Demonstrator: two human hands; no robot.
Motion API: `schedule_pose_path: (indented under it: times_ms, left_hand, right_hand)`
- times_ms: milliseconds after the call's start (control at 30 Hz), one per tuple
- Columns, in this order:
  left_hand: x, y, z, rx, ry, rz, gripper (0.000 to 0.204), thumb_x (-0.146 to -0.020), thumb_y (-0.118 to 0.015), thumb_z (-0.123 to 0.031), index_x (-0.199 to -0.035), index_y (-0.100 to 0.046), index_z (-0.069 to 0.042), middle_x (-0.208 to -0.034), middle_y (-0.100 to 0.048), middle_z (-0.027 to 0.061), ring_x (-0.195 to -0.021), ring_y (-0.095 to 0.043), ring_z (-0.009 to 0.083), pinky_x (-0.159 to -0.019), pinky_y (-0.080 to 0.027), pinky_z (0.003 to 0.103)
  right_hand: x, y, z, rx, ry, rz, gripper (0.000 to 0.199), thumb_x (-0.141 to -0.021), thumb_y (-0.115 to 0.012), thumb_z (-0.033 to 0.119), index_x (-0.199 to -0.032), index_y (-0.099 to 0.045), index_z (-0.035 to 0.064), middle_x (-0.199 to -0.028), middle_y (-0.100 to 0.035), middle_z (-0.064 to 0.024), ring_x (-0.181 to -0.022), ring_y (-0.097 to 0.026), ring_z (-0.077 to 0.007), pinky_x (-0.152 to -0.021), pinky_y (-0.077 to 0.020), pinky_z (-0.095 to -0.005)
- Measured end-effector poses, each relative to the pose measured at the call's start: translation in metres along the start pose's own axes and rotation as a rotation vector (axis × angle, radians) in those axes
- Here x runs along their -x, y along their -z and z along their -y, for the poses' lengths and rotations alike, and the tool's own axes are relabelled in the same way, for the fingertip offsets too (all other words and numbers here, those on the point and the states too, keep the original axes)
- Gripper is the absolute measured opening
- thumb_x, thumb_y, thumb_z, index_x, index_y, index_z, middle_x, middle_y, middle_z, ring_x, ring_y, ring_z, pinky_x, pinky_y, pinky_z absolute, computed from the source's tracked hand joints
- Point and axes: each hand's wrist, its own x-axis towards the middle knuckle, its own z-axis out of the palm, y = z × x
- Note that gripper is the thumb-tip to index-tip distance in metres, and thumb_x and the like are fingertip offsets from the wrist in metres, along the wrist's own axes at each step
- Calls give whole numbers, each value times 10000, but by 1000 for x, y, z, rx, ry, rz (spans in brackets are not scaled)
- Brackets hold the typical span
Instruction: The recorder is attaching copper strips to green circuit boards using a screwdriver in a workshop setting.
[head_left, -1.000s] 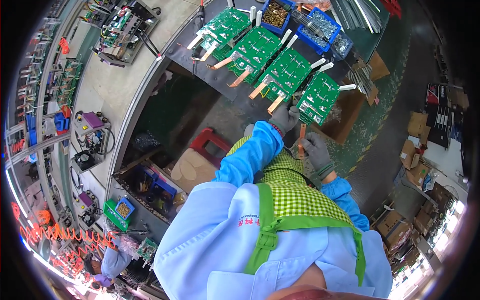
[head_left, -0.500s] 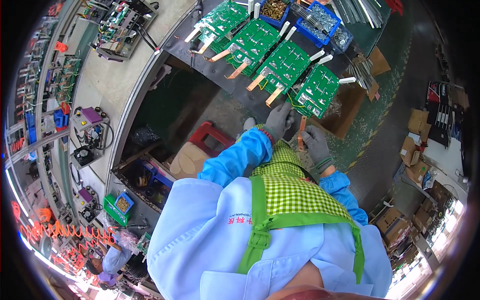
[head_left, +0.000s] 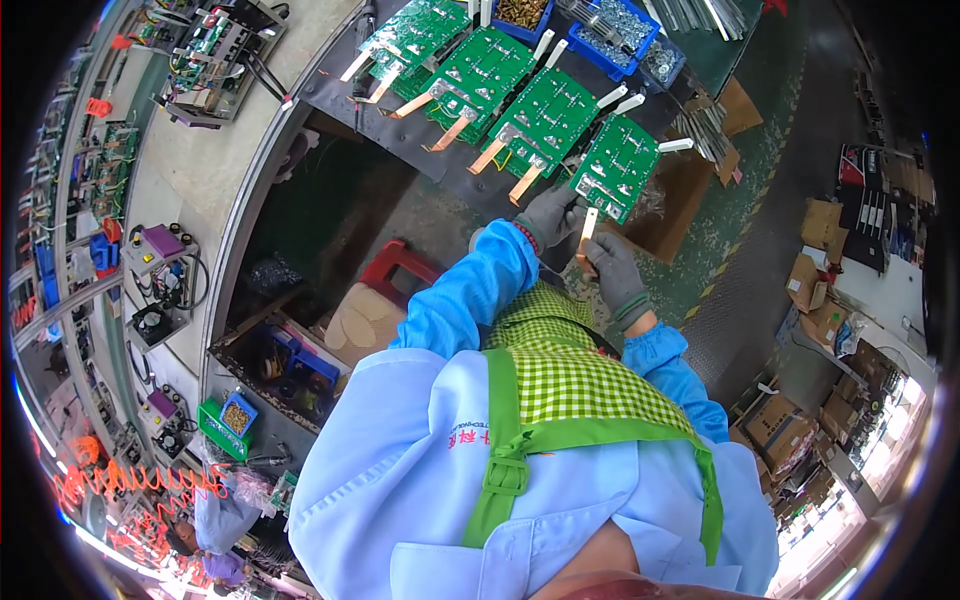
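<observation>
My right hand (head_left: 616, 270), in a grey glove, pinches a copper strip (head_left: 588, 236). The strip stands up from the fingers, its top close to the lower edge of the rightmost green circuit board (head_left: 615, 168). My left hand (head_left: 549, 216), gloved too, is at that board's lower left corner with its fingers curled inward; what they hold, if anything, is hidden. To the left, a row of similar boards, such as the nearest one (head_left: 545, 122), lies on the dark bench. Pairs of copper strips (head_left: 489, 156) stick out from their near edges.
Blue bins with brass parts (head_left: 521, 12) and silvery screws (head_left: 612, 35) stand behind the boards. White posts (head_left: 676, 145) jut out from the boards' far edges. A cardboard box (head_left: 672, 215) sits below the bench at right. A red stool (head_left: 395, 272) is left of my legs.
My right hand has brought the copper strip up against the board's near edge and turned it. My left hand stays by the board's corner. The whole view has shifted slightly.
</observation>
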Motion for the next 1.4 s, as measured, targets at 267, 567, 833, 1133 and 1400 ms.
schedule_pose_path:
  times_ms: [267,567,833,1133,1400]
  left_hand:
    - [3,0,5,96,-31,-82,242,-895,-510,-208,-1015,-547,-2,-939,-588,105,-870,-582,232,-780,-508,369]
    - [15,-51,-18,-958,-262,-185,262,-868,-566,-230,-944,-605,17,-863,-574,49,-784,-515,103,-682,-415,254]
    - [4,-60,-10,-734,-233,-322,212,-894,-555,-209,-938,-576,-4,-794,-590,45,-626,-532,86,-540,-432,229]
    - [-12,-101,-4,-841,-79,-568,244,-880,-582,-261,-935,-589,-23,-696,-600,22,-561,-538,70,-511,-435,209]
    - [-42,-117,-19,-740,-45,-609,220,-887,-583,-243,-897,-590,-24,-714,-593,21,-605,-549,77,-532,-448,208]
  right_hand:
    - [-38,-10,15,-48,-102,-148,203,-879,-575,229,-943,-585,37,-781,-587,-18,-608,-532,-81,-493,-438,-214]
    - [-37,-18,42,-39,-98,-249,220,-876,-552,231,-987,-604,48,-804,-587,-21,-595,-523,-98,-484,-423,-222]
    - [-45,95,143,371,232,-1,225,-872,-577,233,-980,-622,41,-748,-615,-49,-606,-593,-105,-513,-467,-243]
    - [-285,257,224,1320,668,-413,285,-826,-602,234,-1084,-613,114,-1012,-639,-127,-923,-613,-285,-792,-491,-375]
    - [-382,253,253,1665,419,-303,234,-774,-558,226,-988,-628,162,-1028,-635,-131,-999,-576,-337,-849,-407,-530]
